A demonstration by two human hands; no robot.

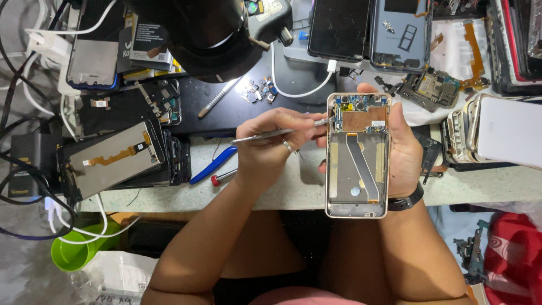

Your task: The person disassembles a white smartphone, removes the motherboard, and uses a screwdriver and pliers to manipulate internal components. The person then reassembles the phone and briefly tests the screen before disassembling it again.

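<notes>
Holding the opened phone (358,155) upright above the bench edge, your right hand (403,149) wraps its right side, fingers closed around the frame and thumb at the top corner. The back cover is off: the circuit board (361,116) with its copper shield sits at 12 o'clock in the frame, and a flat ribbon cable (361,166) runs down the empty battery bay toward 6 o'clock.

Your left hand (271,149) is closed in a pencil grip on metal tweezers (279,133), whose tips meet the board's left edge at about 10 o'clock. Whether the tips pinch a part or only touch it is not clear at this size.

Risks from this position:
- A slip of the tweezers tips across the board can scratch traces or bridge contacts; the phone has only the hand for support.
- Prying at an angle can tear a connector or nick the ribbon cable.
- A small part released from the tips can fall off the bench edge and be lost.
- Loose small components (259,90) lie at 11 o'clock from the phone, beside a screwdriver (217,99) and a blue pry tool (213,165); a sweep of your forearm can scatter them.
</notes>
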